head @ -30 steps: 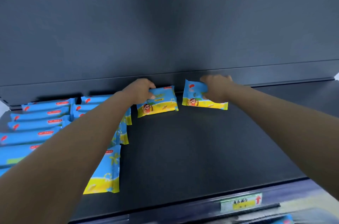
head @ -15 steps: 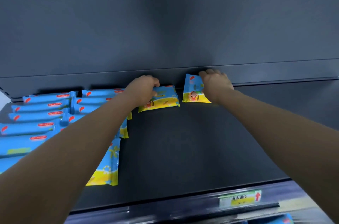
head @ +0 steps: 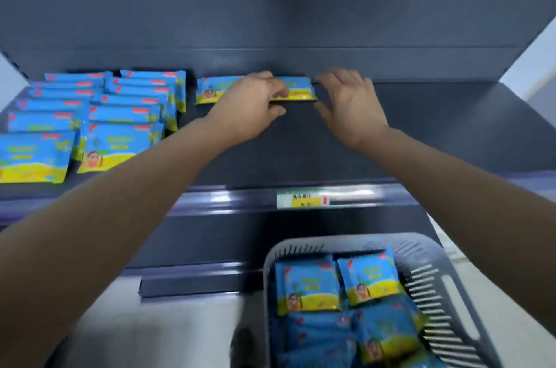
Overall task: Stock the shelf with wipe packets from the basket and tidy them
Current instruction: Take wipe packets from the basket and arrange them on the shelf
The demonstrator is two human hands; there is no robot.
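Observation:
Two blue-and-yellow wipe packets lie side by side at the back of the dark shelf (head: 421,132). My left hand (head: 249,108) sits between them, hiding the right end of the left packet (head: 210,90). Its curled fingers lie on the left end of the right packet (head: 299,90), and its thumb is just below that packet's front edge. My right hand (head: 349,102) hovers with spread fingers just right of that packet and holds nothing. The grey slatted basket (head: 331,242) at lower right holds several more packets (head: 307,286).
Several rows of the same packets (head: 99,114) fill the shelf's left part. A price label (head: 304,199) sits on the shelf's front rail. A lower shelf edge (head: 195,280) juts out beneath, left of the basket.
My right hand let go of its packet, which now lies flat at the back, and moved right. My left hand shifted right between the two packets. My view dropped, bringing the basket into sight.

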